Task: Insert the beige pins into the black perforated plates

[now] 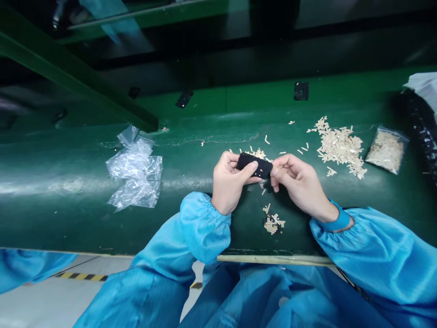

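My left hand (229,180) is closed on a small black rectangular plate (246,163) with little holes, its thumb lying across the face. At the plate's right end is my right hand (298,180), thumb and forefinger pinched together; whether they grip the plate's edge or a tiny piece is too small to tell. Behind the plate, a small heap of pale strips (258,153) is partly hidden. Nearer my body sits another little pile of pale strips (272,224) with something dark beneath it.
A large heap of pale strips (341,146) and a filled clear bag (388,149) are to the right. Crumpled clear bags (134,171) lie left. Black plates (301,91) rest at the back, beyond a green beam (85,93). Another person's blue sleeve (30,269) shows lower left.
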Available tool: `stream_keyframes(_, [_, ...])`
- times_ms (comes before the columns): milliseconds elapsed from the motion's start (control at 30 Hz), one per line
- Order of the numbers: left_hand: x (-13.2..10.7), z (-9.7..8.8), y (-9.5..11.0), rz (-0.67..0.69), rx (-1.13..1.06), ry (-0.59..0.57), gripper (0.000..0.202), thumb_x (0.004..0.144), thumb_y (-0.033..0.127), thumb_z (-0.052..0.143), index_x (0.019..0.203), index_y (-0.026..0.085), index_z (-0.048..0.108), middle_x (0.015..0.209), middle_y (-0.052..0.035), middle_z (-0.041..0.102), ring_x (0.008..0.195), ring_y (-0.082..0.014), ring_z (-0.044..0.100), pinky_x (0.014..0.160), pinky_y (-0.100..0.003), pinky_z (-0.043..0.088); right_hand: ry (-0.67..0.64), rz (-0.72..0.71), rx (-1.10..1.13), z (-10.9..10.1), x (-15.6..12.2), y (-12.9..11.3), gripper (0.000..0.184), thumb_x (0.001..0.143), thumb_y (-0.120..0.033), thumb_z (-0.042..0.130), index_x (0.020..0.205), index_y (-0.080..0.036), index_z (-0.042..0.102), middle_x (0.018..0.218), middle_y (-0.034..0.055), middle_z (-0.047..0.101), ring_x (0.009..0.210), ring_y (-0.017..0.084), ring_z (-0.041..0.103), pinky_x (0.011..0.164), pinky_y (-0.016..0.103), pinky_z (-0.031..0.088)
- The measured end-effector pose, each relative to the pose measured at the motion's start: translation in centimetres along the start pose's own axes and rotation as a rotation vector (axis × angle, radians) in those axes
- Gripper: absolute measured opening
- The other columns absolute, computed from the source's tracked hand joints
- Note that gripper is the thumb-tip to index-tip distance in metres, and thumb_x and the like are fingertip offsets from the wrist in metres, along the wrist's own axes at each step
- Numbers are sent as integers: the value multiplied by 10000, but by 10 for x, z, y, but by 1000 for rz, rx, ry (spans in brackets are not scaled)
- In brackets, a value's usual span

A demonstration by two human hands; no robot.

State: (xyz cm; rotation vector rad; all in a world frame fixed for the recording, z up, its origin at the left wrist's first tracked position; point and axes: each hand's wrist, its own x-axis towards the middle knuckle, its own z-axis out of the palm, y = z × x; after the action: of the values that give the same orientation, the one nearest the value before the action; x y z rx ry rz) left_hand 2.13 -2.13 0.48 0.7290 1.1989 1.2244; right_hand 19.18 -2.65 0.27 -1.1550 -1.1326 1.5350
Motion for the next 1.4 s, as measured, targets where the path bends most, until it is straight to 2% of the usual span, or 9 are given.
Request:
stream_keyframes(100, [1,-1,2,-54,-60,-13,425,713,288,879,900,179,514,812,36,681,699,-109,730,556,-192,650,-61,45,171,0,-1,1,102,926,-267,697,984,-203,643,696,-22,649,583,113,581,586,267,460])
stream_keyframes(200, [1,0,2,-89,-108,-43,444,709,296,885,901,184,500,809,44,676,693,-99,723,575,-194,654,-110,154,432,3,-2,-1,82,932,-273,686,950,-203,647,778,-10,639,632,110,577,579,256,453])
stream_keyframes(267, [0,1,2,-92,-119,-59,456,707,307,889,897,186,492,814,43,674,691,-94,717,585,-191,653,-124,226,555,5,-3,-3,104,930,-280,694,903,-200,634,781,-16,612,633,100,560,564,239,439])
stream_keyframes(367, [-2,3,1,-94,-123,-63,486,690,332,900,890,191,480,816,44,667,674,-88,708,575,-182,644,-143,257,637,8,-4,-4,124,920,-250,714,864,-204,613,730,-35,569,605,84,517,558,217,412])
stream_keyframes(633, [-4,5,0,-97,-131,-53,504,691,363,894,893,200,461,824,49,666,662,-75,701,566,-162,629,-183,220,588,9,-6,0,170,886,-261,762,881,-233,594,641,-52,572,588,111,503,584,247,400])
stream_keyframes(800, [-2,1,0,-60,-94,-84,499,710,344,891,879,202,444,816,45,677,684,-99,729,573,-180,644,-198,203,534,4,-4,0,102,905,-250,709,911,-225,611,671,-27,624,606,124,549,613,265,424])
stream_keyframes(933, [0,-3,-3,30,-17,-114,486,720,330,891,861,196,446,819,30,691,702,-116,743,590,-195,654,-192,206,558,0,-3,0,88,913,-266,676,864,-222,617,720,-18,597,642,133,554,615,274,432])
stream_keyframes(1200, [-3,-2,-2,252,82,-90,444,739,265,871,847,205,444,857,-4,742,775,-148,757,611,-241,666,-151,227,589,5,-3,-2,127,865,-237,705,804,-227,594,759,-18,539,683,136,504,614,271,424])
stream_keyframes(1400, [-4,0,-5,292,113,-110,457,724,296,880,831,207,445,833,-12,750,722,-150,748,602,-256,659,-158,298,636,5,-1,-2,176,823,-195,708,717,-205,568,713,-19,497,667,133,489,577,259,410])
